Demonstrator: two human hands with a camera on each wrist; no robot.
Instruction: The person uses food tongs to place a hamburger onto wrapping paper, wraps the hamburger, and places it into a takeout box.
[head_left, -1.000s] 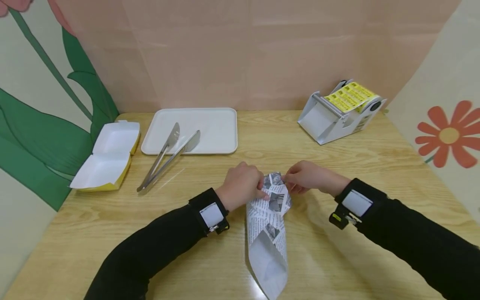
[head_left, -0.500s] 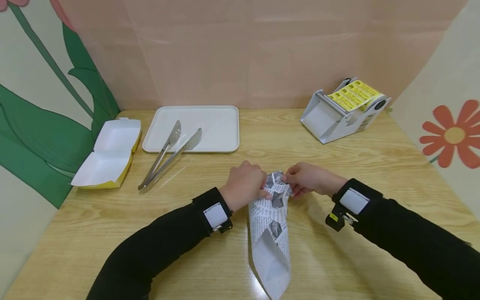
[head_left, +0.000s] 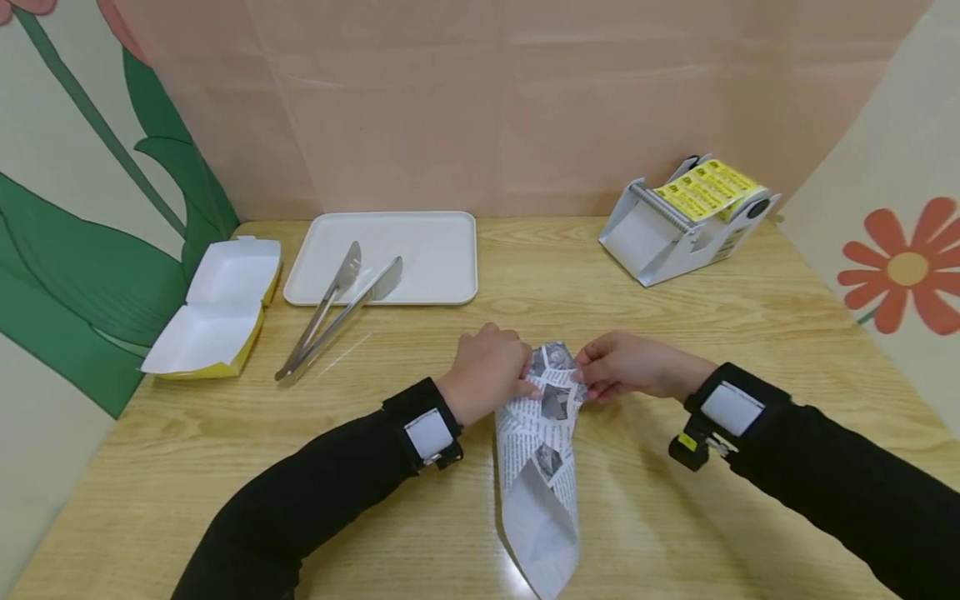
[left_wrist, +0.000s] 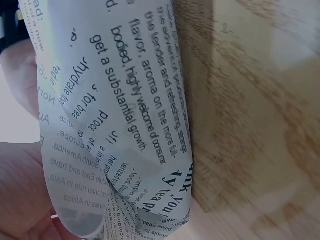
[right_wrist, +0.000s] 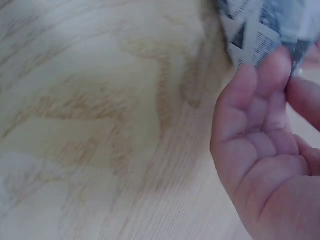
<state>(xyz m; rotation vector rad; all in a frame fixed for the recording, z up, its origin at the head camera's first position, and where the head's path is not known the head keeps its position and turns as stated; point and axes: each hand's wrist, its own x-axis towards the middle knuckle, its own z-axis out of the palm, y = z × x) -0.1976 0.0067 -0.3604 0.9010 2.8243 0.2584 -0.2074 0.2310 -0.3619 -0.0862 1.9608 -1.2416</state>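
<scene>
A newspaper-print paper wrap [head_left: 536, 446], rolled into a long bundle, lies lengthwise on the wooden table with its plain pointed flap toward the near edge. My left hand [head_left: 487, 373] grips the far part from the left, thumb over the top. From the right, my right hand [head_left: 630, 367] pinches the paper's edge near the far end between thumb and fingers. Printed text on the wrap [left_wrist: 115, 110] fills much of the left wrist view. In the right wrist view, fingertips [right_wrist: 275, 65] meet the folded paper. Whatever the wrap may contain is hidden.
Metal tongs [head_left: 318, 321] lean on a white tray [head_left: 438, 258] at the back. An open yellow-and-white takeaway box [head_left: 217, 308] stands at the left. A label dispenser [head_left: 682, 225] with a yellow sticker roll stands back right, before the wall covering [head_left: 495, 108].
The right hand has shifted slightly rightward and down along the wrap's edge, still pinching it. The left hand keeps its grip, and the head view has moved a little.
</scene>
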